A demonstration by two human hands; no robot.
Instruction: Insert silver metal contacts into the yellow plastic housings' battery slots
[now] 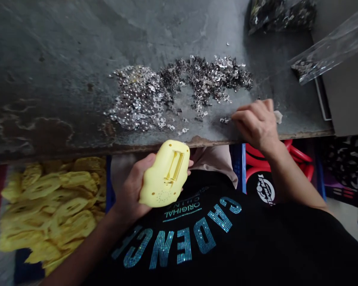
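My left hand (pixel 137 174) is wrapped around a pale yellow plastic toy casing (pixel 158 186), held tilted just below the table's front edge. The casing's back faces up, with an open battery compartment, screw holes and a cluster of small speaker holes. Over the tabletop, my right hand (pixel 256 121) has its fingers curled down and together; their tips are hidden. Small metal battery contacts (pixel 224 120) lie right by those fingers. To the left spreads a pile of shiny metal contacts (pixel 137 97), joined by a darker heap of similar pieces (pixel 209 79).
A small whitish lump (pixel 278 116) sits beside my right hand on the grey metal table (pixel 62 51). Plastic bags of metal pieces (pixel 282 16) lie at the back right. Below the edge are yellow casings (pixel 56 206) on the left and red ring-shaped items (pixel 298 155) on the right.
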